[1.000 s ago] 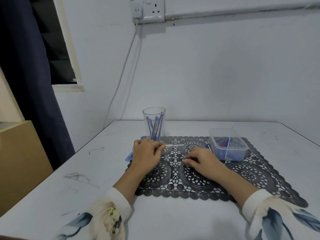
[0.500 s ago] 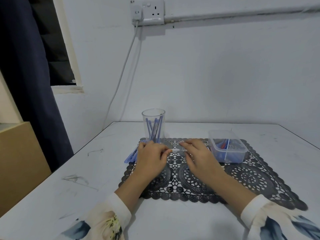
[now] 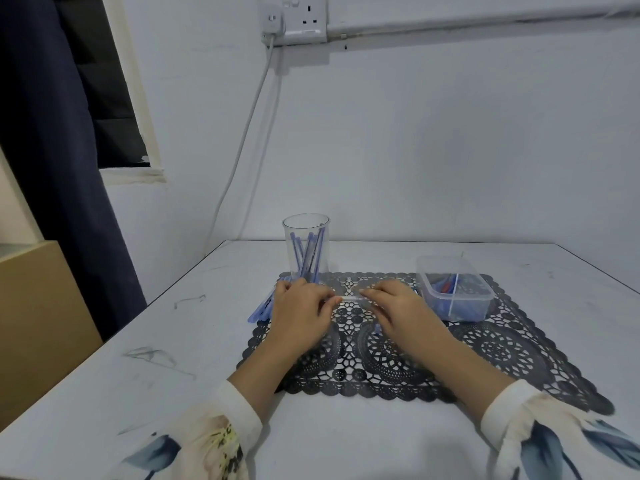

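Thin white pen tube (image 3: 350, 298) | held level between both sets of fingertips | left hand (image 3: 300, 315) pinches one end, right hand (image 3: 398, 311), newly up off the lace mat (image 3: 502, 351), pinches the other | two-handed fitting can likely begin.

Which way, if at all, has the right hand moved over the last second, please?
Yes: the right hand has moved away from the person, toward the glass, and now pinches the white stick held by the left hand.

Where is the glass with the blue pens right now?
In the head view, the glass stands left of centre at the mat's far edge, just behind the left hand.
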Demonstrator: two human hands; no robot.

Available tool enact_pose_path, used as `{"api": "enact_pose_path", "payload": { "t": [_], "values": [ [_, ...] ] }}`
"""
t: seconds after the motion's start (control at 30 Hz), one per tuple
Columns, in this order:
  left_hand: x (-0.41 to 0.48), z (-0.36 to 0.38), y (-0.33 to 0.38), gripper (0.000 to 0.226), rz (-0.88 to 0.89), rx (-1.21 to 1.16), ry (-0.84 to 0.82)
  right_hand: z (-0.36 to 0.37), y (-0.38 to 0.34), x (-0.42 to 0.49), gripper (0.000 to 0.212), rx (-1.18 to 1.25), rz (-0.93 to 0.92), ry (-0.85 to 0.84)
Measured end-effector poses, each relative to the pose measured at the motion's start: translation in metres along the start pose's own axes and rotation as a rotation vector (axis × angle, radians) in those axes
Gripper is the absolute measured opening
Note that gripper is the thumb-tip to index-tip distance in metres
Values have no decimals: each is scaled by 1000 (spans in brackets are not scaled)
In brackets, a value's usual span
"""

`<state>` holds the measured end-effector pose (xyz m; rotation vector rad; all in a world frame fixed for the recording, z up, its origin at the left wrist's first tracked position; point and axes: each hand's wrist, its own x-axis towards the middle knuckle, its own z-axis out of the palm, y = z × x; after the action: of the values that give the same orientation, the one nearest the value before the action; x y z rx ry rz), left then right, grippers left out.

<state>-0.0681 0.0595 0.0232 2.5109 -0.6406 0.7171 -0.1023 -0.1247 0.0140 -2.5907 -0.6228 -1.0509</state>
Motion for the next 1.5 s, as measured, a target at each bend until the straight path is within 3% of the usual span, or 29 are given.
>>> {"api": "enact_pose_path", "payload": {
  "t": [0.13,0.3,0.57,0.8,0.97,1.13,1.33,1.5],
  "values": [
    [0,1,0,25,10,-24,-8,-6,7,2,33,-61,-20,12],
    [0,1,1,26,7,-36,-23,-10,17,2,53,-201,-39,-37],
    [0,0,1,26,3,-52,-27,-14,36,1,51,-339,-13,-72],
    [-1,0,3,27,5,-77,-50,-17,62,-1,32,-252,46,-47],
    [-2,0,3,25,2,-85,-60,-19,68,-3,19,-163,65,-154],
    [-1,3,0,26,-22,-71,-104,-17,69,-2,11,-332,-26,-310],
    [1,6,-3,26,-30,-58,-125,-24,59,0,20,-565,49,-503],
    [1,7,-5,27,-32,-43,-131,-26,56,2,19,-578,83,-531]
  ]
}}
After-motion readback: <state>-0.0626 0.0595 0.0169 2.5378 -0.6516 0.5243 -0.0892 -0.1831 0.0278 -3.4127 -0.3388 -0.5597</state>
